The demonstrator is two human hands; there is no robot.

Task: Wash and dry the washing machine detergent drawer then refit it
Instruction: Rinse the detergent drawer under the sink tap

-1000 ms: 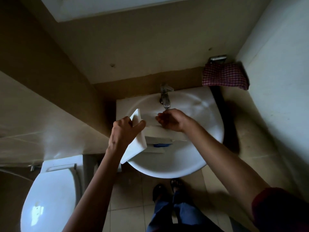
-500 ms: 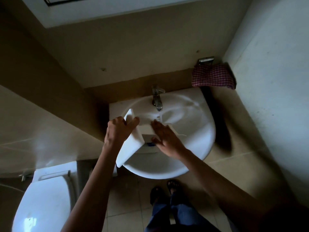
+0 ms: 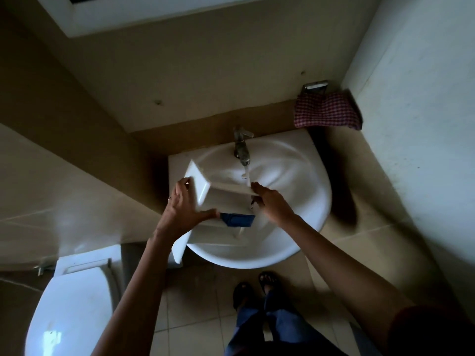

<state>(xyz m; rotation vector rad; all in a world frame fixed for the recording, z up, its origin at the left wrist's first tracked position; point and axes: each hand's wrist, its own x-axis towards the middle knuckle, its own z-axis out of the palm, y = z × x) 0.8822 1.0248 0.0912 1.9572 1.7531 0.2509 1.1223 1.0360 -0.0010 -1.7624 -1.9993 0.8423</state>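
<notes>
head view: detergent drawer [image 3: 224, 199] is clasped at its ends by left grip [image 3: 183, 209] and right grip [image 3: 273, 205], tap [image 3: 241, 146] beyond the latter.

The drawer [image 3: 223, 200] lies over the sink [image 3: 295, 170], the tap [image 3: 241, 147] at its twelve o'clock. From the sink, the cloth [image 3: 326, 114] hangs at two o'clock, the toilet [image 3: 74, 304] at eight.

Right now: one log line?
step: rinse | detergent drawer over sink, under running tap | left hand grips its front | right hand holds far end
</notes>
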